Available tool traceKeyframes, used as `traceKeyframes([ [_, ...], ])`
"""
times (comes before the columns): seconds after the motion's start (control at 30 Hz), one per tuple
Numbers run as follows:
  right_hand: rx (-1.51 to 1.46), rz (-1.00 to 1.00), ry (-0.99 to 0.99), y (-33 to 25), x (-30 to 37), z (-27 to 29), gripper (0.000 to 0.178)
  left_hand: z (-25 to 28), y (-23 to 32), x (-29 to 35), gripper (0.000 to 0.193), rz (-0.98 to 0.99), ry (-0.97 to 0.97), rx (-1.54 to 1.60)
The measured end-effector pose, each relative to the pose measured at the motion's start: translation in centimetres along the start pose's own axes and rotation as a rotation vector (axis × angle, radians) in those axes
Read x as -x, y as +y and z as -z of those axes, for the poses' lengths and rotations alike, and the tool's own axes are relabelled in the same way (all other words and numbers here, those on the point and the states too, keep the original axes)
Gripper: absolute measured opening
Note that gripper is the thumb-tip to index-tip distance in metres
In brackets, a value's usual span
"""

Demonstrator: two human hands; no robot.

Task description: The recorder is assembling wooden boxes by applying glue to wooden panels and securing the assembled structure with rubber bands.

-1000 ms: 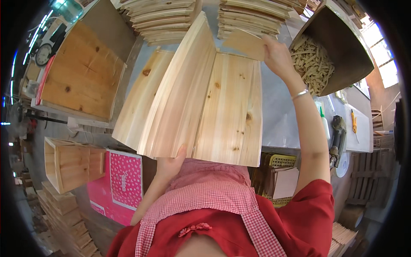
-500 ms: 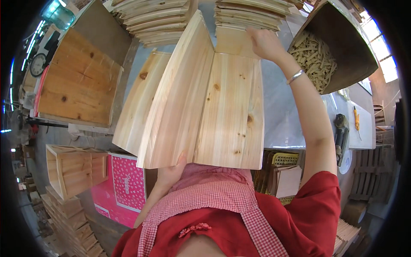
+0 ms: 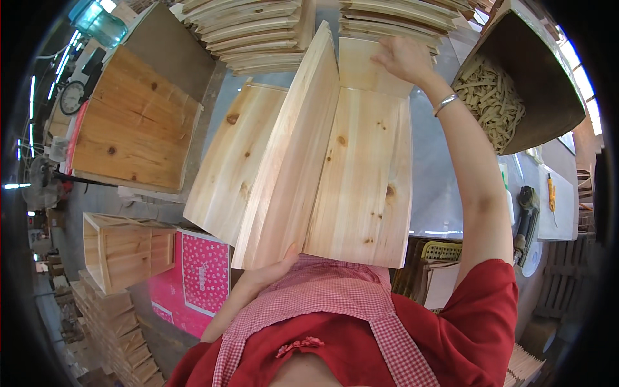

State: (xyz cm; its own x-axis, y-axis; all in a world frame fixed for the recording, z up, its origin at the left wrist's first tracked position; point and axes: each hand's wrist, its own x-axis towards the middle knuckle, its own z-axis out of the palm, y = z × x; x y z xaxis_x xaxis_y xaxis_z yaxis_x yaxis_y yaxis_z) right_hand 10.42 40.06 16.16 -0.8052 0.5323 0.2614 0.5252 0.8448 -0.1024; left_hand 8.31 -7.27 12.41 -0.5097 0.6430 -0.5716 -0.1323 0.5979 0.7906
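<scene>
A partly formed wooden box lies before me. Its pale, knotty flat board (image 3: 361, 174) runs away from me, with a side board (image 3: 293, 161) standing tilted along its left edge. My left hand (image 3: 278, 266) holds the side board's near lower end, thumb showing and other fingers hidden. At the far end, my right hand (image 3: 407, 59) has its curled fingers at the upper right edge of a small end board (image 3: 367, 64). The fingertips are partly hidden there. A silver bangle is on that wrist. Another loose board (image 3: 235, 158) lies flat to the left.
Stacked boards (image 3: 251, 32) and a second stack (image 3: 393, 22) stand at the back. At right are a bin of wooden strips (image 3: 493, 103), a power tool (image 3: 527, 222) and an orange-handled tool (image 3: 552, 193). Left are a large brown board (image 3: 132, 122) and a wooden box (image 3: 129, 251).
The whole view has shifted slightly right and down. The side board leans a little more to the right. My right hand's fingers have loosened slightly and moved over the end board.
</scene>
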Motion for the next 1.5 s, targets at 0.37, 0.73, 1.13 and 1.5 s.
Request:
traceKeyframes([
  [0.37, 0.036, 0.077, 0.049, 0.4, -0.4, -0.7, 0.037, -0.8, -2.3, -0.9, 0.053, -0.146, 0.058, 0.006],
  [0.73, 0.209, 0.06, -0.097, 1.8, -2.2, -1.5, 0.056, -1.0, -1.0, -1.8, 0.042, -0.627, 0.191, -0.356],
  [1.13, -1.116, -0.111, 0.984, -8.3, -12.0, 34.7, 0.068, 4.9, -7.5, 0.7, 0.084, -0.603, 0.078, 0.049],
  [1.5, -0.825, -0.508, 1.08, -0.3, -18.5, 38.7, 0.095, 7.5, -8.7, 1.6, 0.077, -0.6, 0.355, 0.328],
])
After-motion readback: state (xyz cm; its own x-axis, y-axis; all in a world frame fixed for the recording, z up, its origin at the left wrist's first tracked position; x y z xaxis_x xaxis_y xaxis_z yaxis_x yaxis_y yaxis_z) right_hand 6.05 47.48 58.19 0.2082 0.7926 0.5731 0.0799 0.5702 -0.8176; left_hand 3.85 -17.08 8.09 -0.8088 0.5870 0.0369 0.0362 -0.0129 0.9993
